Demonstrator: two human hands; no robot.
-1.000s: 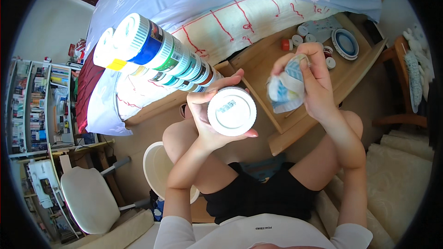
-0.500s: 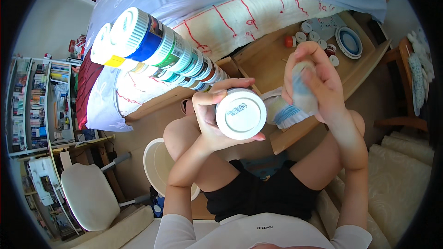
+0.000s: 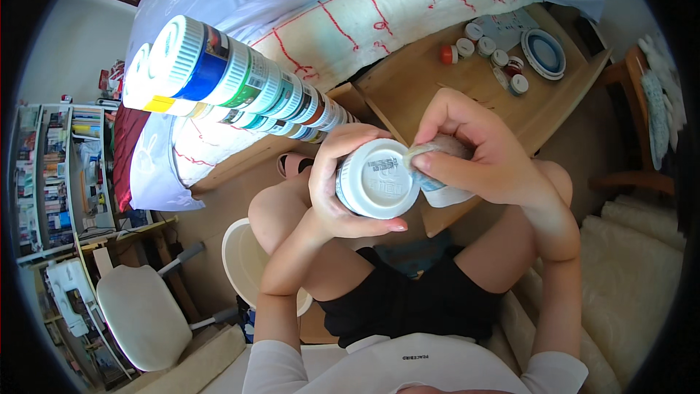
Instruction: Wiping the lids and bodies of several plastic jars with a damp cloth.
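Head view, right grip [image 3: 490, 158] closer in, cloth [image 3: 443, 196] now at white jar [image 3: 380, 181]

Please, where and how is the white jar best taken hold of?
Probably grip the white jar around its curved side, coming from the left, as the left hand does: its flat end faces the camera, and the cloth is at its right rim.

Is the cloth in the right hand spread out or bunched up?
Bunched up: the right hand grips the cloth in a crumpled wad.
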